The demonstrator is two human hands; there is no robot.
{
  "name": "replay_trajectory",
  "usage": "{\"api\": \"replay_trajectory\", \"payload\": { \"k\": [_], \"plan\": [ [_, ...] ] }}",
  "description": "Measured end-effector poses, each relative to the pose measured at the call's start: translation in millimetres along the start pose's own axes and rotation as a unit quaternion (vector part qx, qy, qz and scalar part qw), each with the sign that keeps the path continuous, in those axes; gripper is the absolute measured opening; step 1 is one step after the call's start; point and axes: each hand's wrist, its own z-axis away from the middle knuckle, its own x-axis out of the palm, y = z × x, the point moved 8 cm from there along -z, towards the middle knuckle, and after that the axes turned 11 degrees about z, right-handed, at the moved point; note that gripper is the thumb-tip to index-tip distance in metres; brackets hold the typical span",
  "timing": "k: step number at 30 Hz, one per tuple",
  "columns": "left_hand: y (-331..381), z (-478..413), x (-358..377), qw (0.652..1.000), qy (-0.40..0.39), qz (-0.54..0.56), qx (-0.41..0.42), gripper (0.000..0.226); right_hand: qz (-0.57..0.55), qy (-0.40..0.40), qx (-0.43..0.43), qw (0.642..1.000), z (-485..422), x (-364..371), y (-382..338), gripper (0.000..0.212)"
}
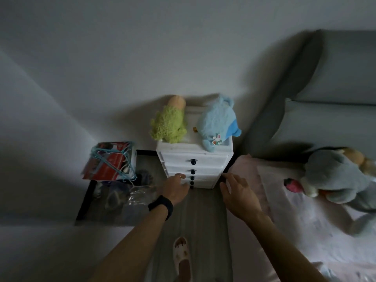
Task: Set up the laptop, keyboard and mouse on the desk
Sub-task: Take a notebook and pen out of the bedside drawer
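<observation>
No laptop, keyboard or mouse shows in the head view. A white chest of drawers [195,159] with dark round knobs stands against the wall straight ahead. My left hand [177,187], with a black band on its wrist, reaches to the lower drawers, and its fingers are at the front near the third knob. Whether they grip anything is hidden by the back of the hand. To the right of the chest, near its lower corner, my right hand [238,192] hovers with fingers spread and holds nothing.
A green plush [168,125] and a blue plush [218,123] sit on top of the chest. A bed [305,210] with a grey plush [337,178] fills the right side. A box with hangers [110,161] and clutter lie left. My slippered foot [182,255] stands on the floor strip.
</observation>
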Motion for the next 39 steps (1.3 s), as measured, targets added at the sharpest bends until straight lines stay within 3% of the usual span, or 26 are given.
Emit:
{"api": "replay_trajectory", "payload": {
  "k": [5,10,17,26,39],
  "plan": [
    [-16.9,-81.2,19.5,0.994,-0.041,0.063,-0.079,0.047,0.014,-0.041,0.018,0.999,-89.3,40.2,20.3,0.052],
    [-34.8,-127.5,46.1,0.971,-0.028,0.173,-0.164,0.062,0.123,-0.075,-0.008,0.99,-156.4,68.3,32.4,0.07],
    [-36.7,-162.7,70.7,0.944,0.046,0.266,-0.19,0.042,0.167,-0.114,-0.017,0.979,-180.4,86.5,40.3,0.075],
    [-61.1,-176.5,82.1,0.907,0.141,0.337,-0.211,0.029,0.134,-0.139,-0.023,0.981,-181.4,87.2,47.9,0.079],
    [-105.1,-99.3,110.1,0.891,0.153,0.334,-0.268,0.028,0.091,-0.121,-0.015,0.988,-181.7,84.8,48.8,0.068]
  ]
}}
